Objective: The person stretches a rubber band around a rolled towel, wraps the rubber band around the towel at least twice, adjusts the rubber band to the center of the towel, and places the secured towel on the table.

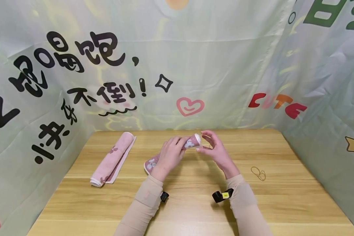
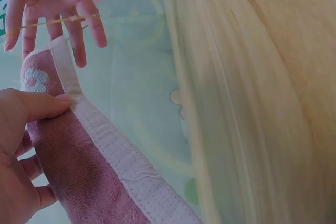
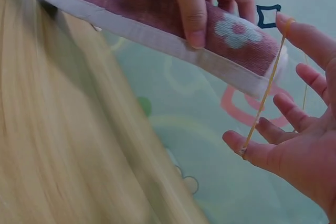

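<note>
Rolled towel and stretched band, centre of the head view. My left hand (image 1: 171,154) grasps the rolled pink towel (image 3: 147,17) near its upper-right end, the thumb lying along the white border; the roll slants towards the lower left, where its edge flares out. Whether that lower end rests on the table (image 1: 191,209) I cannot tell. My right hand (image 1: 218,150), just right of the roll's end, grasps nothing: its fingers are spread and carry a thin rubber band (image 3: 266,88) pulled taut between the digits. The band stands at the end of the roll, not yet around its body; contact between them cannot be made out.

The step in hand, as I judge it, is passing the band over this end. I should hold the loop wider than the roll, bring it on squarely, and draw my fingers out one by one so that it does not snap off. My left thumb should press the border flat, lest the outer layer unwind.

At the left of the table lies a second rolled towel (image 1: 113,159); at the right, loose banding (image 1: 259,173), whether one or two loops being unclear.
</note>
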Motion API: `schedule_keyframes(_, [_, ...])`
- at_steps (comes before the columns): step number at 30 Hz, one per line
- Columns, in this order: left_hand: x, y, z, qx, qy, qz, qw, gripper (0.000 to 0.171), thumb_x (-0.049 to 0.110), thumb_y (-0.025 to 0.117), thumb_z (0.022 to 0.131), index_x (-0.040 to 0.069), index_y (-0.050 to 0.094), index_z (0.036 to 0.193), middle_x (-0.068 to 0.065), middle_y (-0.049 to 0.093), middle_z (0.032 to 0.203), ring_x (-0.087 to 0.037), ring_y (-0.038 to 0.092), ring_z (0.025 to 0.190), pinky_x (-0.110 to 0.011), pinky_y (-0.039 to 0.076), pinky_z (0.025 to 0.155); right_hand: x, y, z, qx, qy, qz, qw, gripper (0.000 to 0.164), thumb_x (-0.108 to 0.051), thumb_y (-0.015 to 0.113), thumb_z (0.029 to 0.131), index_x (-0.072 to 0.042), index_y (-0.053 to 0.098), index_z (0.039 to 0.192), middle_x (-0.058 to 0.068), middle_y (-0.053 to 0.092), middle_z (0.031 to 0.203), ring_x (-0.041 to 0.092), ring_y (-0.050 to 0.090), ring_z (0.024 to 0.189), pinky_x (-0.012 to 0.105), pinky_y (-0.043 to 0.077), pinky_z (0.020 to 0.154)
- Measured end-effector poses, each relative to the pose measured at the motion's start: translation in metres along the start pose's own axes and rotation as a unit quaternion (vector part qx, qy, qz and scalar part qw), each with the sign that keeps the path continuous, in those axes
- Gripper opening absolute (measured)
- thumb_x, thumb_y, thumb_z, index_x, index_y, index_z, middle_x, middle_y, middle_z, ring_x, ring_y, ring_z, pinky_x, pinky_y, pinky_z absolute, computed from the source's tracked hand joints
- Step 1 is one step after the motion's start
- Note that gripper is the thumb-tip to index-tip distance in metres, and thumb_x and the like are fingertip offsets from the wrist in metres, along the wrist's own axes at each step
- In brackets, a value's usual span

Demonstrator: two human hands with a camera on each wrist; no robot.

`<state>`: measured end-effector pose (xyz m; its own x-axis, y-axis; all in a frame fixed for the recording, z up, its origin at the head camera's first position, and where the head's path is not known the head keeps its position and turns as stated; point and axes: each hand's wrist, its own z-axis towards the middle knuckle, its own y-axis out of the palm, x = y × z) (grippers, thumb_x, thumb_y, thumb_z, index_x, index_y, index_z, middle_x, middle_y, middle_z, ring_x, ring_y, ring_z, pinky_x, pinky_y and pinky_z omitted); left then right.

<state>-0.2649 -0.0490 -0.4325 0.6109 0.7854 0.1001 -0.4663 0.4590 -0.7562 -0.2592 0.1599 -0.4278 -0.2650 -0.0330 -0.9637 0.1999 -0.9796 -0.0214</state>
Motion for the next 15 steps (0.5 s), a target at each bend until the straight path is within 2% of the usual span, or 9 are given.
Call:
schedule_keyframes(3, [0.0004,0.0003,0.0000,0.003,0.013,-0.003,0.9999,0.044,0.018,0.073,0.087,0.022,0.060,0.129,0.001,0.067,0.107,-0.020,0.065,0.097,-0.036,0.055,0.073,0.0018,0.0027,0.0008,-0.010,0.002,-0.011,1.000,0.070,0.010,0.071,0.078,-0.001,0.036,0.137,0.009,0.036,0.145,0.035,0.028,0.144,0.054,0.039,0.106])
schedule_keyframes(6, [0.0015,0.0004,0.0003,-0.001,0.030,-0.009,0.9995,0.042,0.018,0.073,0.087,0.021,0.062,0.127,0.001,0.069,0.108,-0.020,0.066,0.099,-0.035,0.056,0.076,0.0026,0.0044,0.0009,-0.016,0.000,-0.029,0.999,0.070,0.008,0.073,0.078,-0.003,0.037,0.137,0.014,0.034,0.148,0.035,0.030,0.143,0.053,0.041,0.104])
schedule_keyframes(12, [0.0043,0.0021,0.0020,-0.023,0.044,-0.030,0.9983,0.038,0.021,0.071,0.089,0.016,0.059,0.124,0.000,0.071,0.112,-0.018,0.066,0.102,-0.035,0.055,0.089,0.0015,0.0052,0.0004,-0.022,-0.001,-0.054,0.998,0.074,0.006,0.075,0.077,-0.004,0.036,0.139,0.017,0.031,0.152,0.036,0.030,0.142,0.032,0.048,0.094])
schedule_keyframes(15, [0.0053,0.0028,0.0023,-0.027,0.043,-0.038,0.9980,0.037,0.020,0.071,0.089,0.015,0.057,0.123,-0.001,0.071,0.112,-0.018,0.066,0.102,-0.034,0.054,0.089,0.0002,0.0050,0.0001,-0.027,0.009,-0.053,0.998,0.074,0.006,0.075,0.077,-0.005,0.036,0.139,0.019,0.029,0.151,0.036,0.036,0.134,0.025,0.052,0.086])
